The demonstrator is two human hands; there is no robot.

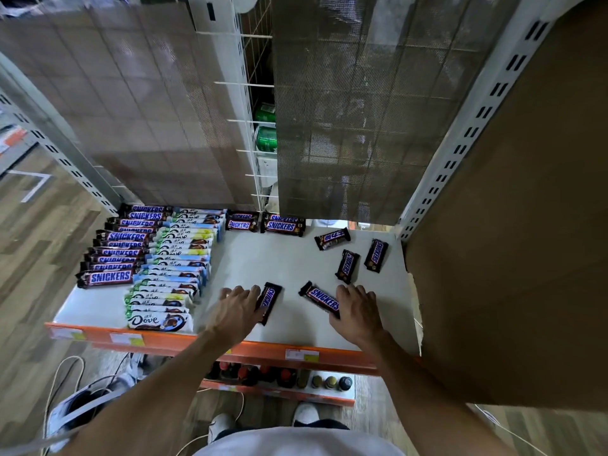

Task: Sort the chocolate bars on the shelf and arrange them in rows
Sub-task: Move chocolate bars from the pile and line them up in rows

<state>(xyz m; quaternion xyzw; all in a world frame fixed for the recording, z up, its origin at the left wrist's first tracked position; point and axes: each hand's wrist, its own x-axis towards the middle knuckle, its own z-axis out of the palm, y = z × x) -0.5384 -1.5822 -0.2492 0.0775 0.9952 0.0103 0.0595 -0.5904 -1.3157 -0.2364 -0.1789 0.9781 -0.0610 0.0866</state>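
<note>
- The shelf (263, 258) is a pale grey board with an orange front edge (263, 353); both hands reach over that edge at 6 o'clock.
- The left hand (235, 306) lies palm down with its fingers spread and nearly straight. Its thumb side touches the near left edge of a loose Snickers bar (269, 299), which points toward 12 o'clock. No finger is wrapped round the bar.
- The right hand (357, 311) is also palm down with its fingers spread. It lies over the near end of a second Snickers bar (320, 298), whose free end angles toward 10 o'clock. It presses on the bar rather than closing on it.
- Three more loose bars are scattered toward 2 o'clock, apart from one another: one (332, 238) lies crosswise, and two (347, 266) (376, 255) lie roughly lengthwise.
- At 12 o'clock, against the back, two short Snickers stacks (241, 222) (283, 224) sit side by side.
- At 9 o'clock a row of Snickers (115, 251) runs from back to front, with overlapping bars.
- Just beside it, on its 3 o'clock side, is a row of Dove bars (174, 271) that reaches the front edge.
- A brown cardboard panel (510, 225) fills the 3 o'clock side.
- Green cans (266, 133) show through a gap at the back.
- Bottles (283, 378) stand on the lower shelf at 6 o'clock.
</note>
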